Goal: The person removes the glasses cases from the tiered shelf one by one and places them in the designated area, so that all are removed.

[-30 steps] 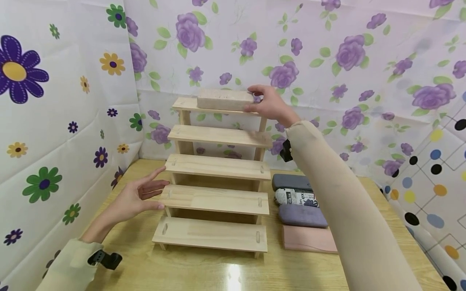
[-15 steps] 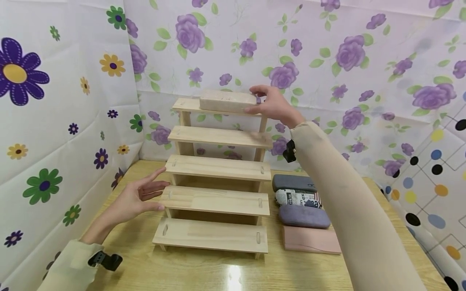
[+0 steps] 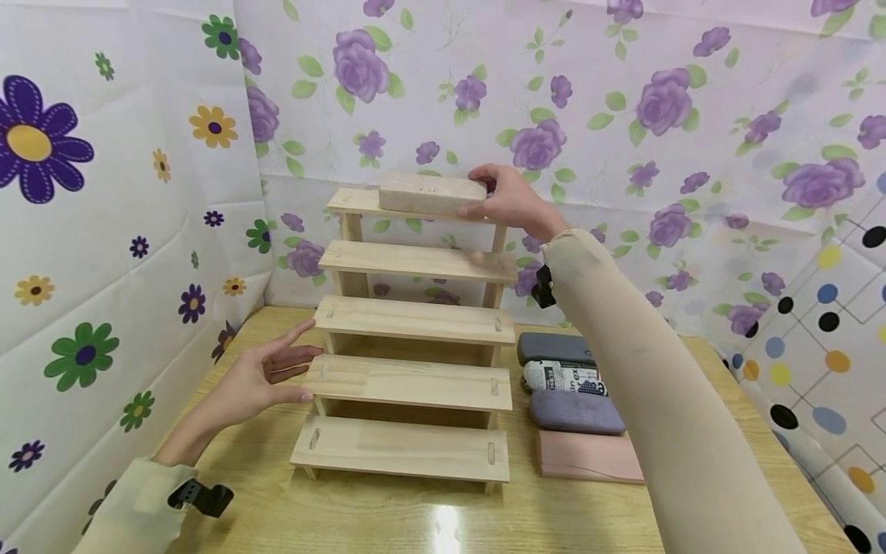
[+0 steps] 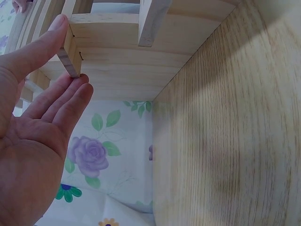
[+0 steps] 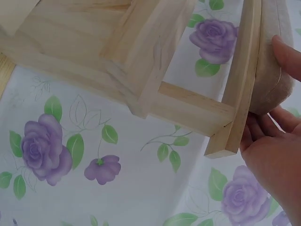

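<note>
A beige glasses case (image 3: 431,195) lies lengthwise on the top shelf of a five-tier wooden rack (image 3: 408,446). My right hand (image 3: 512,201) grips the case's right end, with the thumb on the front side and the fingers behind. In the right wrist view, the rounded end of the glasses case (image 5: 273,89) sits against the board, between thumb and fingers. My left hand (image 3: 259,377) holds the left end of the second shelf from the bottom. The left wrist view has the thumb on one edge of that shelf board (image 4: 70,59) and the fingertips on the other.
Right of the rack, a grey case (image 3: 554,348), a newsprint-patterned case (image 3: 564,376), a purple case (image 3: 576,411) and a pink case (image 3: 588,455) lie in a column on the wooden table (image 3: 360,515). Flowered cloth (image 3: 429,92) hangs behind and at the left.
The beige glasses case has shifted slightly right along the top shelf, with my right hand still at its end. My left hand has stayed in place.
</note>
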`<state>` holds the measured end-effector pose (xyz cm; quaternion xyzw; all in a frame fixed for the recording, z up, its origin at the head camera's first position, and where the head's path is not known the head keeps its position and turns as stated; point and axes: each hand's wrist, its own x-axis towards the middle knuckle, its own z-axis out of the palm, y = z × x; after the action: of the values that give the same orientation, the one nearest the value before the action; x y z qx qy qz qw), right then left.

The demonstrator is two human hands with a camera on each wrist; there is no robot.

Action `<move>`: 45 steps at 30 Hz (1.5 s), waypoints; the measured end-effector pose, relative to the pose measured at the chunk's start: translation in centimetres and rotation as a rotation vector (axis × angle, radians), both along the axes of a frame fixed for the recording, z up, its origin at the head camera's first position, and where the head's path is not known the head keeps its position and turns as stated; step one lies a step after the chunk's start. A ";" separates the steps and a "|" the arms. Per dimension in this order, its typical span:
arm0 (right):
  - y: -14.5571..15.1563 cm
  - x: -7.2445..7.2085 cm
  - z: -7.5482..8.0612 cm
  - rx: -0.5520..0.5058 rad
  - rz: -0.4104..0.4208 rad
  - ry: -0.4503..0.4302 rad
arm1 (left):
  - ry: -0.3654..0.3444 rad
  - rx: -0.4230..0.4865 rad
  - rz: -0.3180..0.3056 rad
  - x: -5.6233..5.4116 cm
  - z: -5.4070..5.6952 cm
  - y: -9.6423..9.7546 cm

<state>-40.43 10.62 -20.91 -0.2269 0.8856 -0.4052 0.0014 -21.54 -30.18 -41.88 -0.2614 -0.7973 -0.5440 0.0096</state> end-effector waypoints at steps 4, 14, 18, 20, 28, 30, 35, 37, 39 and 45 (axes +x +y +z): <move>0.1 0.1 -0.1 0.016 0.003 -0.015 | -0.003 -0.002 -0.004 0.0 0.0 0.0; 0.3 0.6 -0.6 -0.054 0.015 -0.011 | -0.010 0.002 -0.011 0.0 0.0 -0.1; 0.4 1.0 -0.9 -0.094 0.014 0.003 | -0.009 -0.005 -0.007 0.1 0.1 0.0; 0.5 1.2 -1.0 -0.113 0.004 0.011 | -0.007 -0.006 -0.003 0.1 0.1 0.1; 0.5 2.1 -1.3 -0.221 0.003 0.022 | 0.012 -0.005 -0.004 0.0 0.0 0.1; 0.6 2.4 -1.5 -0.249 0.014 0.028 | 0.012 -0.005 -0.006 0.0 0.0 0.0; 0.8 3.3 -1.8 -0.319 0.022 0.037 | 0.001 -0.002 -0.011 -0.1 -0.1 -0.1; 0.9 3.8 -1.9 -0.342 0.026 0.041 | 0.001 -0.001 -0.012 -0.1 -0.1 -0.1; 1.1 4.1 -2.0 -0.346 0.026 0.048 | 0.004 -0.001 -0.013 -0.1 -0.2 -0.2; 1.9 5.2 -2.5 -0.378 0.036 0.038 | -0.001 -0.001 -0.016 -0.2 -0.2 -0.2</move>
<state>-35.24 12.52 -23.43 -0.2467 0.7895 -0.5597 -0.0505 -21.74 -30.34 -42.07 -0.2673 -0.7954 -0.5440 0.0050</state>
